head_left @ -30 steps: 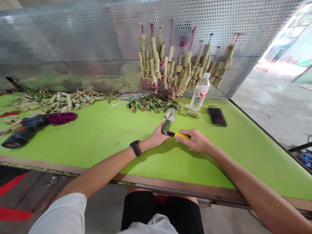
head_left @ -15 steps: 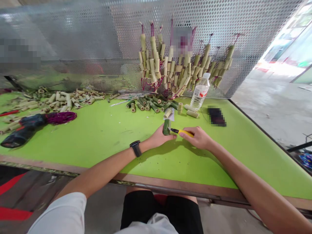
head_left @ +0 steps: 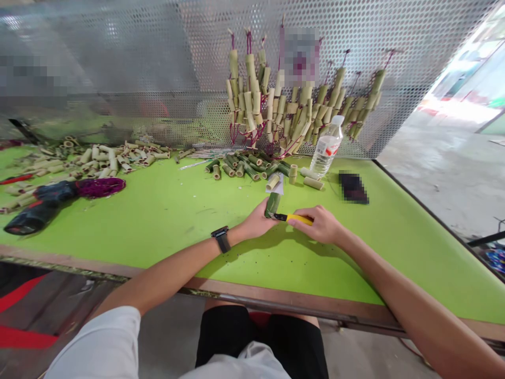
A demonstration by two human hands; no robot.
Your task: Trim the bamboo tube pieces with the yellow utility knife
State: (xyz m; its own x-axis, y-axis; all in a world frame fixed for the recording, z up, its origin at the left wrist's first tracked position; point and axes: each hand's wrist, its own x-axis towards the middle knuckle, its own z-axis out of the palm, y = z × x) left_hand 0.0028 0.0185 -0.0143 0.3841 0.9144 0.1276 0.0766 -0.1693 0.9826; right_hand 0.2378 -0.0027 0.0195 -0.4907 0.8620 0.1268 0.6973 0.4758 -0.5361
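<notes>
My left hand (head_left: 255,223) is closed around a short green bamboo tube (head_left: 272,205), held upright just above the green table (head_left: 165,216). My right hand (head_left: 321,225) grips a yellow-handled utility knife (head_left: 295,218), its dark blade end touching the tube's lower side. A black watch (head_left: 221,238) sits on my left wrist. Both hands meet near the middle of the table.
A pile of green bamboo pieces (head_left: 246,167) lies behind my hands, pale tubes (head_left: 110,160) at the left. Strung bamboo bundles (head_left: 288,105) hang on the perforated metal screen. A water bottle (head_left: 326,146), a dark blurred object (head_left: 352,187), a cordless drill (head_left: 37,208) and purple cord (head_left: 100,186) lie on the table.
The knife tip came back against the tube's lower side after lifting slightly. The tube tilted a little in my left hand. The view shifted slightly downward.
</notes>
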